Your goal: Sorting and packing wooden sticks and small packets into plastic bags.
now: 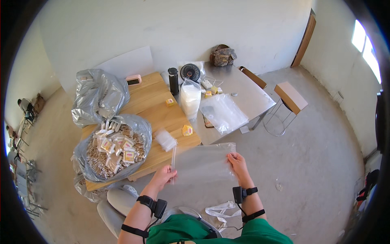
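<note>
Green cloth covers the person's lap at the bottom of the view, and 2 forearms with black wrist straps rise from it. Both hands hold 1 clear plastic bag stretched flat in the air between them, just off the near edge of the wooden table. Its long axis runs left to right, tilted slightly so the right end sits higher. Fingers of the left hand are closed in a pinch on the bag's left edge, where a pale strip runs up and down; the right hand pinches the right edge with thumb against fingers.

On the wooden table, an open grey sack holds many small packets and pale sticks, and a second crumpled grey sack stands behind it. A small clear packet and a little yellow box lie near the table's near edge. Beyond, a metal table carries a stack of clear bags, a white-filled bag, a black flask and a small fan.
</note>
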